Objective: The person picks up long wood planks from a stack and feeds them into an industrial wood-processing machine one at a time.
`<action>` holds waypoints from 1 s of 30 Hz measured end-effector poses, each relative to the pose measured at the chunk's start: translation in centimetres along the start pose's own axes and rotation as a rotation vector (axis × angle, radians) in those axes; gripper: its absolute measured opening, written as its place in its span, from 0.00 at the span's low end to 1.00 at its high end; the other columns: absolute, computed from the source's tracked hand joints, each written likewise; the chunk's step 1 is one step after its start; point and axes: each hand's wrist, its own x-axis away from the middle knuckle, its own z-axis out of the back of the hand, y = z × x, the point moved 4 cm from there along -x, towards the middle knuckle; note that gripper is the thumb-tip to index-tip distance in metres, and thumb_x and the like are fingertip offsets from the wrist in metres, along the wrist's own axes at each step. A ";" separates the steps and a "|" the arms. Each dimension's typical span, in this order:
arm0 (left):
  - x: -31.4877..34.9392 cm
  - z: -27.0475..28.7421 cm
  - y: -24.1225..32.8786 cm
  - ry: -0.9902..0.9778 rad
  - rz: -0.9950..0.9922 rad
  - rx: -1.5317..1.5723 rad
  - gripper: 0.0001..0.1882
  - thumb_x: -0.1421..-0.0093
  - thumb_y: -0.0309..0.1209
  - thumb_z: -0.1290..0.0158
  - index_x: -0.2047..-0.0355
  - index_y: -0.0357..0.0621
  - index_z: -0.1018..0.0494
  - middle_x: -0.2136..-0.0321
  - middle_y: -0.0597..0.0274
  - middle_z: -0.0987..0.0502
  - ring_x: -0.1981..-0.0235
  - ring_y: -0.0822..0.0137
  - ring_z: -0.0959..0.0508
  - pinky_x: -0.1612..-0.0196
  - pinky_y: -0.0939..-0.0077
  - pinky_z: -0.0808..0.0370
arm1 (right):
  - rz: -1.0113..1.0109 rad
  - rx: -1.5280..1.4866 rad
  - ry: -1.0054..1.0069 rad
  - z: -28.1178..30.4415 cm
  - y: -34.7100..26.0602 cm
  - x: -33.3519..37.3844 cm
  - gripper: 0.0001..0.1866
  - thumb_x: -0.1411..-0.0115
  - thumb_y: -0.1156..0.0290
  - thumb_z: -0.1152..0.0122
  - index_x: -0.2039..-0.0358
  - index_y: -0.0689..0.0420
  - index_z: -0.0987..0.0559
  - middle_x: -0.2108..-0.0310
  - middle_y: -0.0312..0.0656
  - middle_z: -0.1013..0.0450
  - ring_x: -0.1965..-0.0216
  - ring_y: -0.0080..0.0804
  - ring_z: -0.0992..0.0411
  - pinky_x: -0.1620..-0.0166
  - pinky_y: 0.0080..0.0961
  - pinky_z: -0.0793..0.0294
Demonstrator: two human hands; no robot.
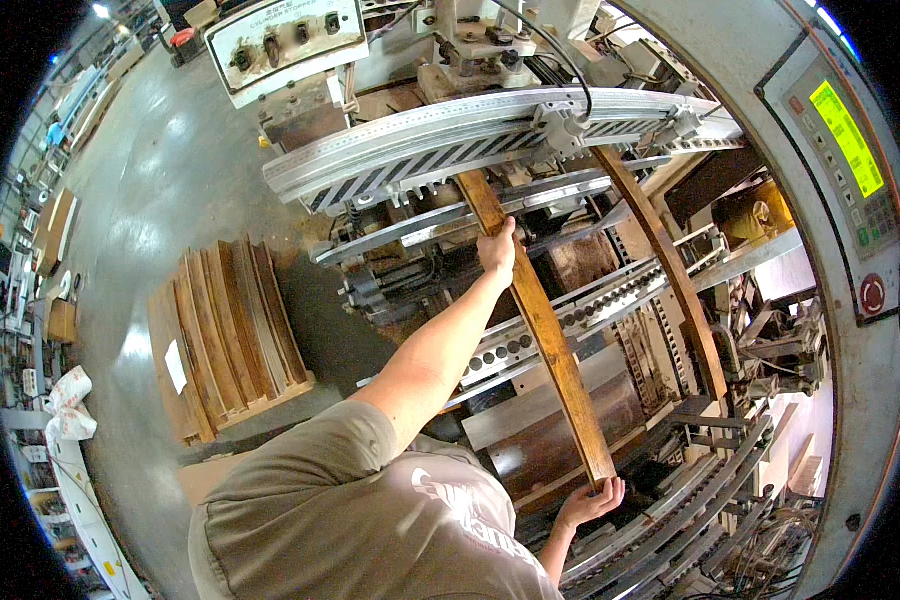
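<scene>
A long, brown wooden strip [548,335] lies lengthwise across the machine in front of me. My left hand [497,252] reaches out and grips it toward its far end, with the thumb along its top. At the strip's near end, my right hand [588,503] holds it from below, its fingers curled at the tip. The far end meets a silver guide rail [420,152] with black slanted stripes. Farther right, a second wooden strip [670,265] rests across the machine, roughly alongside the first, with neither hand on it.
Metal rails [560,325], rollers and a row of round holes lie under the strips. A control panel [850,150] with a lit green screen and a red button [873,293] stands at right. A switch box [288,45] is at upper left. Stacked brown boards [225,335] stand on the floor at left.
</scene>
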 end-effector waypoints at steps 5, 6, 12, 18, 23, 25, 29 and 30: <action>0.9 0.0 1.1 -0.013 0.003 0.050 0.28 0.36 0.42 0.37 0.48 0.34 0.34 0.65 0.53 0.22 0.78 0.61 0.20 0.76 0.63 0.19 | -0.017 -0.004 0.008 -0.4 0.4 0.3 0.12 0.30 0.71 0.47 0.48 0.60 0.29 0.43 0.53 0.34 0.40 0.55 0.33 0.42 0.51 0.26; 0.9 0.0 1.2 -0.012 0.010 0.052 0.27 0.36 0.42 0.37 0.48 0.34 0.34 0.65 0.53 0.22 0.78 0.61 0.20 0.76 0.63 0.20 | -0.017 -0.002 0.010 -0.4 0.3 0.3 0.12 0.29 0.71 0.47 0.48 0.60 0.29 0.43 0.53 0.34 0.40 0.55 0.33 0.42 0.51 0.26; 0.8 0.5 1.5 0.011 -0.013 0.067 0.25 0.36 0.41 0.37 0.50 0.34 0.32 0.66 0.54 0.22 0.78 0.61 0.21 0.76 0.63 0.20 | -0.013 -0.012 0.006 -0.3 -0.3 -0.3 0.12 0.30 0.71 0.49 0.49 0.60 0.29 0.44 0.54 0.33 0.41 0.55 0.32 0.42 0.52 0.26; 3.1 -0.5 2.7 0.049 -0.077 0.081 0.23 0.36 0.40 0.37 0.52 0.35 0.31 0.67 0.55 0.22 0.78 0.62 0.21 0.76 0.64 0.20 | -0.029 0.009 0.030 -0.4 0.4 0.4 0.12 0.30 0.71 0.49 0.49 0.61 0.29 0.44 0.53 0.32 0.41 0.56 0.32 0.41 0.52 0.28; 2.6 0.0 2.7 0.013 -0.062 0.092 0.21 0.37 0.41 0.36 0.56 0.37 0.29 0.69 0.57 0.23 0.77 0.61 0.21 0.75 0.65 0.20 | -0.031 -0.005 0.043 -1.0 0.7 0.6 0.11 0.31 0.72 0.48 0.50 0.61 0.28 0.44 0.54 0.32 0.42 0.55 0.32 0.40 0.51 0.29; 2.5 0.0 2.6 0.043 -0.034 0.059 0.22 0.38 0.41 0.36 0.56 0.37 0.29 0.70 0.58 0.23 0.77 0.62 0.21 0.75 0.64 0.20 | -0.033 -0.008 0.049 -1.1 1.1 0.9 0.11 0.31 0.71 0.48 0.50 0.60 0.28 0.45 0.54 0.31 0.42 0.55 0.32 0.40 0.52 0.30; 2.7 0.1 2.3 0.077 -0.053 0.027 0.22 0.39 0.42 0.35 0.56 0.39 0.28 0.71 0.59 0.23 0.77 0.63 0.20 0.75 0.63 0.21 | -0.027 -0.029 0.034 -0.3 0.0 0.4 0.12 0.29 0.67 0.50 0.50 0.61 0.28 0.45 0.55 0.32 0.41 0.56 0.33 0.40 0.52 0.30; 2.8 0.1 2.3 0.090 -0.054 0.005 0.22 0.39 0.42 0.35 0.55 0.39 0.28 0.72 0.59 0.23 0.77 0.62 0.20 0.75 0.63 0.21 | -0.030 -0.036 0.020 -0.1 -0.4 -0.1 0.13 0.28 0.66 0.50 0.50 0.61 0.28 0.45 0.55 0.32 0.41 0.56 0.33 0.40 0.52 0.30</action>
